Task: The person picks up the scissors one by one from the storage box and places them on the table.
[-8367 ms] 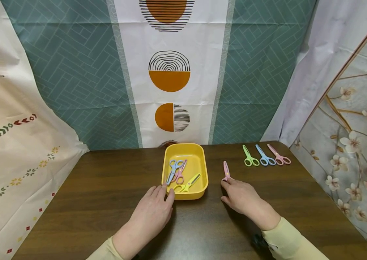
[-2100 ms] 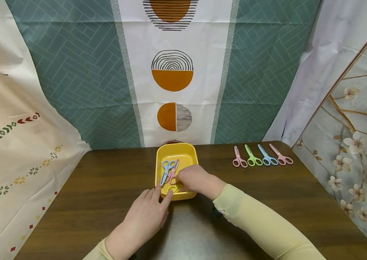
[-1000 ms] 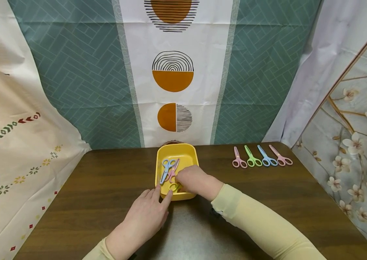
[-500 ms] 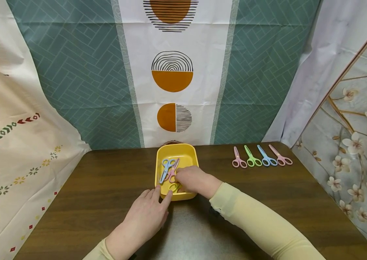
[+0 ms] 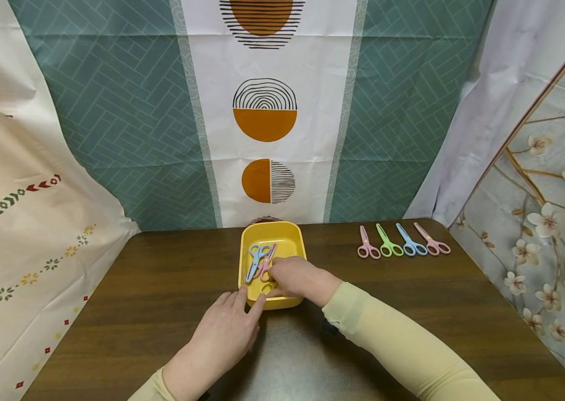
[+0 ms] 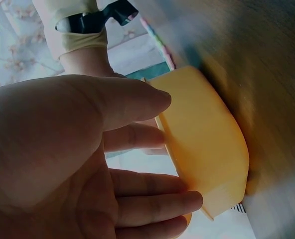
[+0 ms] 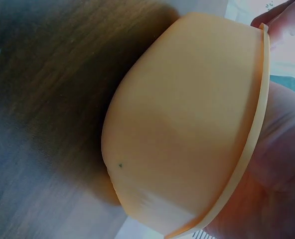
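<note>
1. The desk is showing a dark brown, wood-grained top; its far corners are curving round; a pale sheen is lying across the near middle.
2. A yellow tray is standing just inside the far edge, a little left of that edge's middle.
3. Toward the far right corner, four pairs are lying in a row; left to right, first pink scissors, green scissors, blue scissors, second pink scissors; all are pointing their blades at the far edge.
4. The last pair is lying closest to the right edge.
</note>
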Action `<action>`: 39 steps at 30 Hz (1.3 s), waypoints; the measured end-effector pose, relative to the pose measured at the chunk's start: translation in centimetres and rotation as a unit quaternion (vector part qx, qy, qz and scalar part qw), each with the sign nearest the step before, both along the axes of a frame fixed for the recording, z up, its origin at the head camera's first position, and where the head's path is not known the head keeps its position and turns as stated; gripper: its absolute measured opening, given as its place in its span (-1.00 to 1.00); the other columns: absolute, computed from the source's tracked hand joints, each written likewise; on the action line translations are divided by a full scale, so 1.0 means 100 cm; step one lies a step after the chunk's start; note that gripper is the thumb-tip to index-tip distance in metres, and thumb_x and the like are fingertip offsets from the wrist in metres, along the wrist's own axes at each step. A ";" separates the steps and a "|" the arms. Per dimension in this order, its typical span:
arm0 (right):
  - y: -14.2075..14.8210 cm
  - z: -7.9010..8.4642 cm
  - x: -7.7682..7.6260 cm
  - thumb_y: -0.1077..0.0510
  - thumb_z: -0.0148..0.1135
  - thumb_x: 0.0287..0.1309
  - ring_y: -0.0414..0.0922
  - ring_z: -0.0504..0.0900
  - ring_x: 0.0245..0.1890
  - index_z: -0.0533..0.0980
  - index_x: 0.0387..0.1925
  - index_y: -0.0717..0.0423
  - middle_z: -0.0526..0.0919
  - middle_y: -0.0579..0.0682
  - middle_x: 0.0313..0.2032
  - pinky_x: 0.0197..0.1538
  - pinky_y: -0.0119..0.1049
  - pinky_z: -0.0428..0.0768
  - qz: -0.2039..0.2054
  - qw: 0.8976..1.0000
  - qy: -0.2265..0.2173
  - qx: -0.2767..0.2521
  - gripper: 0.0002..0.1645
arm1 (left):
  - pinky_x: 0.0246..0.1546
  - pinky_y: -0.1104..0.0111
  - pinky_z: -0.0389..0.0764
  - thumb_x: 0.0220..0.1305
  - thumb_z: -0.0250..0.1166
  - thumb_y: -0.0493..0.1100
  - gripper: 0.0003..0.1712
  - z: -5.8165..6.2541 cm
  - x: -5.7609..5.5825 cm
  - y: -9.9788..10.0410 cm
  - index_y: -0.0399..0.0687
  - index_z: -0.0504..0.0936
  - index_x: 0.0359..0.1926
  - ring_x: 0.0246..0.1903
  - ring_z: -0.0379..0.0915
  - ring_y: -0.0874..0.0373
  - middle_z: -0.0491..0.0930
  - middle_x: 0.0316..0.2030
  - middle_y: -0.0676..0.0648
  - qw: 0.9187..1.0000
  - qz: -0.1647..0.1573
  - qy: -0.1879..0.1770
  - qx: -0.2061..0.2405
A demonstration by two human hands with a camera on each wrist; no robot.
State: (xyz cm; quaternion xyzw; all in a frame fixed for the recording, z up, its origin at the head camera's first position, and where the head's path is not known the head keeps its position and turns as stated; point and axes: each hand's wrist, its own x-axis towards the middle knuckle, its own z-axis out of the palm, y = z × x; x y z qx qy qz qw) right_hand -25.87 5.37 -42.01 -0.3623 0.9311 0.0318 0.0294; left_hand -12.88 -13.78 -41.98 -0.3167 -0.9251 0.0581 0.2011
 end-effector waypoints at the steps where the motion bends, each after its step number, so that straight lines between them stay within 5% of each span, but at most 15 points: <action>1: 0.000 0.000 0.000 -0.30 0.52 0.36 -0.18 0.56 -0.32 0.76 -0.15 -0.02 0.64 -0.13 -0.20 0.01 -0.24 0.71 -0.001 1.000 -0.001 0.001 -0.56 | 0.15 -0.01 0.70 0.22 0.61 -0.01 -0.39 0.000 0.000 0.000 -0.09 0.70 0.25 -0.01 0.76 -0.22 0.72 0.07 -0.44 1.000 -0.001 0.002 0.000; 20: -0.002 0.000 -0.002 0.01 0.60 0.35 -0.18 0.59 -0.22 0.76 0.03 -0.02 0.65 -0.13 -0.08 0.14 -0.25 0.68 -0.024 0.999 -0.047 -0.007 -0.70 | 0.20 -0.03 0.68 0.24 0.61 -0.01 -0.37 0.000 -0.002 0.000 -0.10 0.70 0.27 0.03 0.76 -0.23 0.72 0.09 -0.45 1.000 -0.002 -0.016 -0.001; 26: -0.001 -0.001 0.000 0.01 0.57 0.37 -0.16 0.64 -0.23 0.81 0.00 -0.03 0.69 -0.11 -0.13 0.12 -0.21 0.70 -0.011 1.000 -0.014 -0.003 -0.75 | 0.19 -0.02 0.68 0.22 0.62 -0.01 -0.36 0.001 -0.001 0.000 -0.10 0.70 0.28 0.03 0.75 -0.23 0.72 0.08 -0.44 1.000 -0.001 -0.016 -0.001; 39: -0.005 0.003 0.009 0.15 0.50 0.42 -0.14 0.57 -0.31 0.76 -0.01 0.00 0.69 -0.05 -0.22 0.03 -0.25 0.70 -0.056 0.997 0.028 0.042 -0.84 | 0.21 -0.01 0.68 0.27 0.60 0.00 -0.37 0.004 0.001 0.001 -0.09 0.70 0.30 0.05 0.76 -0.22 0.71 0.11 -0.45 1.000 0.005 -0.023 -0.003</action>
